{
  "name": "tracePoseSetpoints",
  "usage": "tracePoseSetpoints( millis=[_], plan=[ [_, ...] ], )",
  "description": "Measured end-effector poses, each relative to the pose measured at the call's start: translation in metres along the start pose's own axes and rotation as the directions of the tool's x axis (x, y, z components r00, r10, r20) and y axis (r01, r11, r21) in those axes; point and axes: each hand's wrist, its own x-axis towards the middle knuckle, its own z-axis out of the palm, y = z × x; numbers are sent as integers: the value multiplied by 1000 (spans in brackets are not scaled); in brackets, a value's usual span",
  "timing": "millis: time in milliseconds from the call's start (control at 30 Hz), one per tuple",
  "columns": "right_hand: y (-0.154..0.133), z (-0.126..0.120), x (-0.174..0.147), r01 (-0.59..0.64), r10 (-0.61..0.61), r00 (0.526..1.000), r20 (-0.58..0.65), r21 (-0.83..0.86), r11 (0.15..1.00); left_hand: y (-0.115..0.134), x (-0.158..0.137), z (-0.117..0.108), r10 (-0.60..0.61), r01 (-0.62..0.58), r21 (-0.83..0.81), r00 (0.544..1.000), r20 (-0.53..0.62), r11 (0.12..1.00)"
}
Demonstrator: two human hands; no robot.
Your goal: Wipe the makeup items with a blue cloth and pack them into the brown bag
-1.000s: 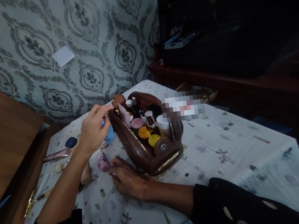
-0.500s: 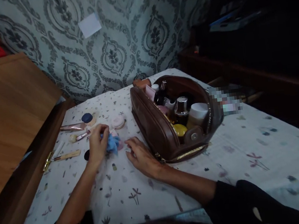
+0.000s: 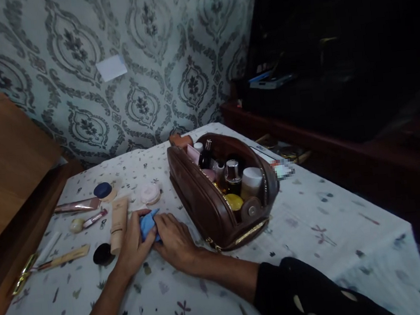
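My left hand (image 3: 133, 241) is closed on a crumpled blue cloth (image 3: 148, 225), just above the table. From the other side, my right hand (image 3: 175, 241) presses its fingers against the same cloth. Whether something lies inside the folds is hidden. A beige tube (image 3: 119, 222) is beside my left hand, along with a round black compact (image 3: 102, 254). Behind the hands sits a pale pink round jar (image 3: 150, 193). To the right of my right hand stands an open brown toiletry bag (image 3: 203, 203), filled with bottles and jars.
Further left lie a blue-lidded jar (image 3: 103, 191), a pinkish tube (image 3: 78, 206), a small brush-like item (image 3: 94, 218), a thin tan stick (image 3: 65, 257) and a gold tube (image 3: 23, 276). A wooden panel (image 3: 9, 165) borders the table's left side; patterned wall covering is behind.
My right hand has moved in to meet my left at the blue cloth, which looks more bunched. The camera view has turned right, and the beige tube now shows.
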Motion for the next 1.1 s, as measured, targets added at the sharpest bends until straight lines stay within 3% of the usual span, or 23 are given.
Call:
tracePoseSetpoints(
  millis=[200, 633, 933, 1100],
  plan=[
    [2, -4, 3, -7, 7, 1000, 7, 21, 1000, 4, 3, -1, 46, -45, -3, 999, 10, 999],
    [4, -4, -1, 28, -27, 999, -20, 70, 997, 5, 6, -3, -65, 50, -109, 988, -137, 993],
    [4, -8, 6, 16, -15, 999, 38, -26, 1000, 9, 9, -3, -106, 79, -230, 988, -111, 970],
    [7, -2, 9, 34, -34, 999, 11, -35, 999, -6, 14, -3, -70, 51, -141, 988, -136, 989]
  ],
)
